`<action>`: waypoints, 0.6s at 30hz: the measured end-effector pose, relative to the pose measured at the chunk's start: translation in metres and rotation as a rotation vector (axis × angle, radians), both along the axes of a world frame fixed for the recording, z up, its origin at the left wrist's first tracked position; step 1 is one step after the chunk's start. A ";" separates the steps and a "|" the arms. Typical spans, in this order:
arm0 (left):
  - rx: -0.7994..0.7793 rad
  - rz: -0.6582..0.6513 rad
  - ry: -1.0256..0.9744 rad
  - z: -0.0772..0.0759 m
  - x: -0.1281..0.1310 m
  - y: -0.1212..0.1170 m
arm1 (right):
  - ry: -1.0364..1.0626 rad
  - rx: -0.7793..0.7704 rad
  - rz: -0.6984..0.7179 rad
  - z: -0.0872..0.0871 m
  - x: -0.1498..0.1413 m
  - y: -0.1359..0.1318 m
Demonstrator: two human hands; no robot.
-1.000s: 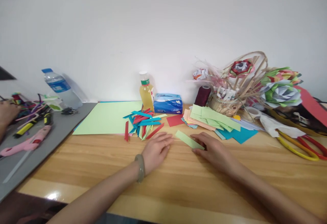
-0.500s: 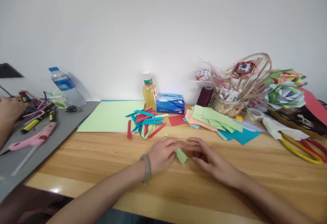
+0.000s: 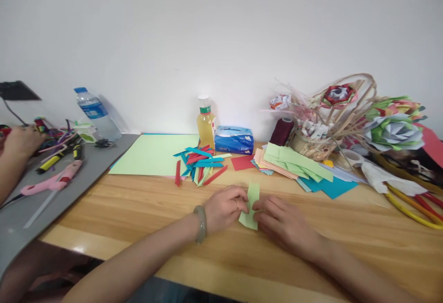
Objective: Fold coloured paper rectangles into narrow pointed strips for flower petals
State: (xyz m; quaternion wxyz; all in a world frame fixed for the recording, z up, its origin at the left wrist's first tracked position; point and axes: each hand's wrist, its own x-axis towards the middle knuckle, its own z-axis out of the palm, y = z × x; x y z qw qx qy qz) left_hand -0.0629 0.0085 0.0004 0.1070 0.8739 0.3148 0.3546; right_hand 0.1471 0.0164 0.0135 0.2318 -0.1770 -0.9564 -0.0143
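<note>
head view: a pale green strip [image 3: 254, 193] partly creased

we see the strip upright between both hands, near the counter's [image 3: 145, 210] front; whether it touches the wood we cannot tell. the left hand [image 3: 226, 208] pinches its left edge, the right hand [image 3: 285, 217] its right. we judge this fold unfinished: its lower end is bent, its upper end flat. narrow coloured pieces [image 3: 202, 162], seemingly folded, lie heaped beyond; flat green slips [image 3: 297, 162] lie stacked, not yet folded.
</note>
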 end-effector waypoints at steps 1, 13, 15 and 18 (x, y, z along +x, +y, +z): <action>0.011 0.001 0.032 0.000 0.000 0.000 | -0.016 -0.001 0.003 0.000 0.001 0.001; 0.206 0.154 0.229 0.002 0.003 -0.008 | -0.058 -0.082 -0.144 0.003 0.002 0.004; 0.270 0.112 0.275 0.002 0.002 -0.008 | -0.052 -0.119 -0.129 0.005 0.002 0.005; 0.363 0.060 0.321 0.000 0.000 -0.007 | -0.014 -0.170 -0.120 0.006 0.003 0.006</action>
